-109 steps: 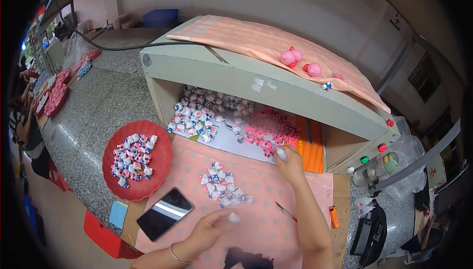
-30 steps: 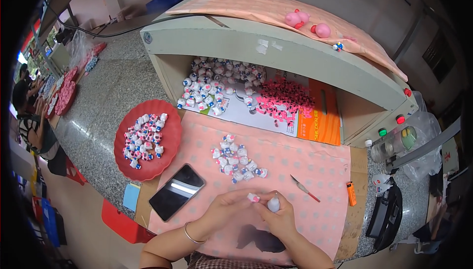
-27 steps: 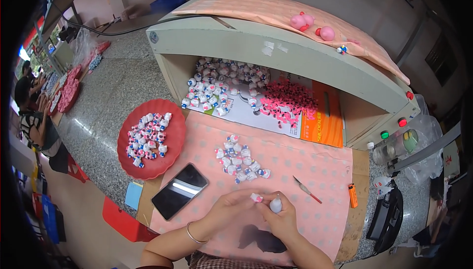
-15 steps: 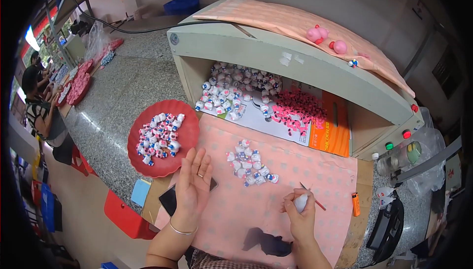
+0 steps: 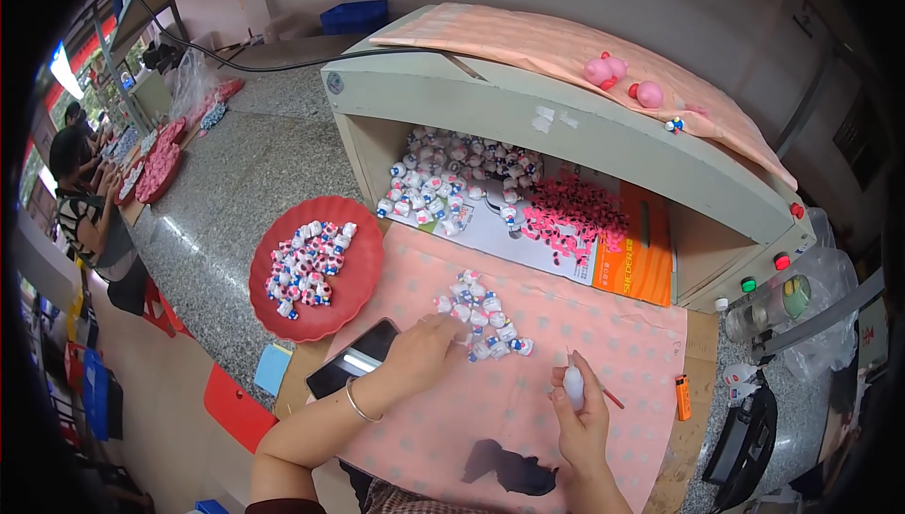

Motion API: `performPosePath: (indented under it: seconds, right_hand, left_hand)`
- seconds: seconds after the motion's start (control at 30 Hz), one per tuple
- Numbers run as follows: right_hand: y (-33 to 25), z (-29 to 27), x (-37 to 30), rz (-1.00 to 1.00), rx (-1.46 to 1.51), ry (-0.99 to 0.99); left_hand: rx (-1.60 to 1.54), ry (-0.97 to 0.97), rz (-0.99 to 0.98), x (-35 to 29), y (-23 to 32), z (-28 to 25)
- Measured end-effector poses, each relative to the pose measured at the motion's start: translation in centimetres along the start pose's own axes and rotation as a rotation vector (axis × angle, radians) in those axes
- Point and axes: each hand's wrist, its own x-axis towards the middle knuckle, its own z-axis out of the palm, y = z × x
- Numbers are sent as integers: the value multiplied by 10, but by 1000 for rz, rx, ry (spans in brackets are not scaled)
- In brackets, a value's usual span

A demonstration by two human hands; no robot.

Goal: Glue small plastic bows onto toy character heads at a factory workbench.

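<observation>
My left hand reaches to the near left edge of a loose pile of small white toy figurines with blue and pink parts. Its fingers curl downward, partly hidden behind the back of the hand, so whether they grip a figurine cannot be seen. My right hand is closed around a small white squeeze bottle with a thin tip pointing up. Behind that hand, a thin reddish stick shows, partly covered. A red scalloped plate of similar figurines stands to the left.
Ahead stands a pale open-fronted box holding many white figurines and small pink pieces. A phone, a dark cloth and an orange lighter lie around the pink mat. Other people sit far left.
My left hand has moved from beside the red plate, palm turned up, to the figurine pile, palm down, uncovering the phone. The squeeze bottle in my right hand now stands more upright.
</observation>
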Motion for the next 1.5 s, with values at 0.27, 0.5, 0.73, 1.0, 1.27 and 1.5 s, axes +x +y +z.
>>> performPosePath:
  seconds: [0.27, 0.5, 0.73, 1.0, 1.27, 1.5]
  right_hand:
    - [-8, -3, -2, 38, 173, 20]
    - [-19, -20, -12, 107, 499, -83]
    - [-19, -15, -14, 19, 463, -99]
    - [-6, -1, -13, -309, 96, 52]
    - [-4, 1, -16, -240, 80, 160]
    - [-2, -1, -15, -257, 34, 155]
  left_hand:
    - [-772, -48, -214, -24, 19, -6]
    - [-1372, -379, -483, -32, 57, 19]
    - [-1674, -212, -544, -40, 54, 23]
    - [-1670, -152, -593, -37, 51, 19]
    - [-1722, -141, -601, -37, 50, 21]
    - [-1672, -168, -617, -38, 49, 22]
